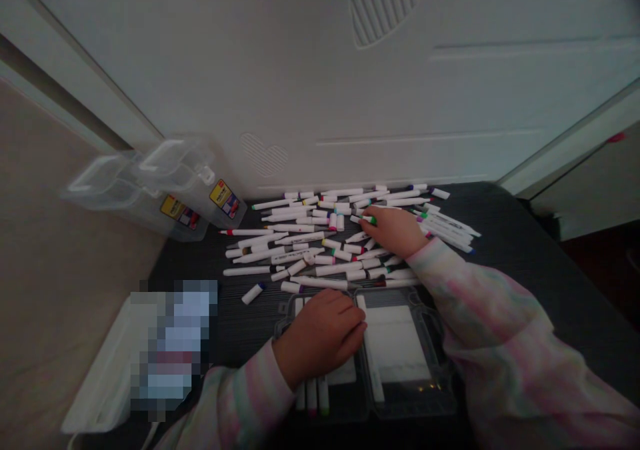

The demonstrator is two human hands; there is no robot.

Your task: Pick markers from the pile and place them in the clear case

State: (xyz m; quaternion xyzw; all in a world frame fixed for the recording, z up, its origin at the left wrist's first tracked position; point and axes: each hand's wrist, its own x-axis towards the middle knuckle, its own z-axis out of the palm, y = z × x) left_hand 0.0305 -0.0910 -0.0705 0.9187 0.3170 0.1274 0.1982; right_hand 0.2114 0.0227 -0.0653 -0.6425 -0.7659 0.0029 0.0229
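Note:
My right hand point(395, 229) reaches into the spread of white markers point(300, 240), thumb and fingers pinched on a small white marker cap with a green end point(369, 220). My left hand point(325, 333) lies over the middle of an open clear plastic case point(443, 397), fingers curled; whatever they may hold is hidden. Touching or just beside those fingertips, one white marker point(371, 357) lies along the case's right half, next to a white sheet point(400, 343). Several markers point(313, 397) stand side by side in the left half, partly covered by my left hand.
Two clear plastic boxes point(193, 183) with yellow labels stand at the back left against the white panel point(300, 70). A blurred-out device point(175, 350) rests by a white tray-like object point(100, 370) at the left. One loose cap point(253, 294) lies on the dark tabletop point(520, 270).

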